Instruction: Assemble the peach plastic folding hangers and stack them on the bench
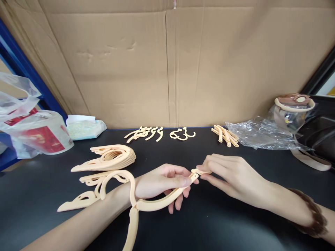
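Observation:
A cream plastic folding hanger (159, 204) lies across my left wrist, its curved hook (133, 188) standing over the forearm and one arm reaching down to the lower edge of the view. My left hand (167, 181) is closed round the other arm near its tip, thumb on top. Just beyond that tip, my right hand (230, 174) pinches a small cream end piece (197, 171) between thumb and fingers. The piece meets or nearly meets the tip; I cannot tell whether they are joined. The fingers cover most of it.
Left of my hands lie a stack of folded hangers (125, 155) and more hanger parts (78, 202). Along the back are curved pieces (146, 132), hooks (181, 134) and straight arms (225, 135). Clear plastic film (261, 134) lies right; a bagged tape roll (52, 132) stands left.

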`<action>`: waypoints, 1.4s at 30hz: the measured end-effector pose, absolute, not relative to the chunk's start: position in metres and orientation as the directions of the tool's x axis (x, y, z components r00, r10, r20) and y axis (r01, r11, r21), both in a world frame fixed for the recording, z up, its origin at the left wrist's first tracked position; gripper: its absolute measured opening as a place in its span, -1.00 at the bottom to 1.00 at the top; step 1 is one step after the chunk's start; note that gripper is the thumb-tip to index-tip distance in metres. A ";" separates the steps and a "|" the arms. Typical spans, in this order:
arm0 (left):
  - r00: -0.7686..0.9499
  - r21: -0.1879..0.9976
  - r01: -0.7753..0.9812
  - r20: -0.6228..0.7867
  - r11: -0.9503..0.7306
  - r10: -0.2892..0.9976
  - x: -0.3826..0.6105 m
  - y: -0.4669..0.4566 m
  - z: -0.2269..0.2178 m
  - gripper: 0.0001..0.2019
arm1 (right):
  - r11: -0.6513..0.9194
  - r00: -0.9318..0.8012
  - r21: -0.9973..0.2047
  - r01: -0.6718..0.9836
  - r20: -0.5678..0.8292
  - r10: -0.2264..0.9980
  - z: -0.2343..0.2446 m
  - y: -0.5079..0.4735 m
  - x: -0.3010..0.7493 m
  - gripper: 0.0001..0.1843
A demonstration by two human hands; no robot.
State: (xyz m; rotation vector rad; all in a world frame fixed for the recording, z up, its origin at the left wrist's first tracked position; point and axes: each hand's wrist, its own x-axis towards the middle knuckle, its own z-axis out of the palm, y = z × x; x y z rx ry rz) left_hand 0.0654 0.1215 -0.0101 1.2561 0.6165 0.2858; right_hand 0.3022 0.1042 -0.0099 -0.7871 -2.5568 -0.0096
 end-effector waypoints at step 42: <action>0.790 0.907 0.299 -0.409 0.295 0.456 0.070 0.115 -0.004 -0.84 | 0.829 -0.798 -0.449 0.334 0.332 0.502 -0.011 0.106 0.304 -0.91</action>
